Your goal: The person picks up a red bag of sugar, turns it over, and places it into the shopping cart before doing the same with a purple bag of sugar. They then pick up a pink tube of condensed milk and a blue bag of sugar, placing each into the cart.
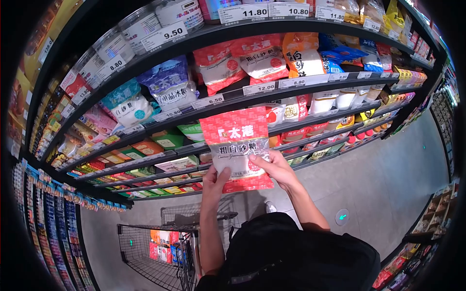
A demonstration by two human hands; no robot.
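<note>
Both my hands hold a red and clear bag of coarse white sugar [236, 133] upright in front of the shelves, its printed front toward me. My left hand [214, 180] grips the lower left edge, thumb on the front. On the lower right side, my right hand [277, 169] is closed on the bag, its thumb pressed over the clear part. The fingers behind the bag are hidden. Similar red sugar bags [259, 59] stand on the shelf beyond it, next to an orange sugar bag [303, 56] and a purple rock sugar bag [167, 82].
A wire shopping cart [160, 228] stands at my lower left, with several colourful packages [165, 245] in it. Curved-looking shelves [233, 92] with price tags run across the front. More shelving stands at both sides. Grey floor [359, 179] with a round green arrow marker [342, 217] lies to the right.
</note>
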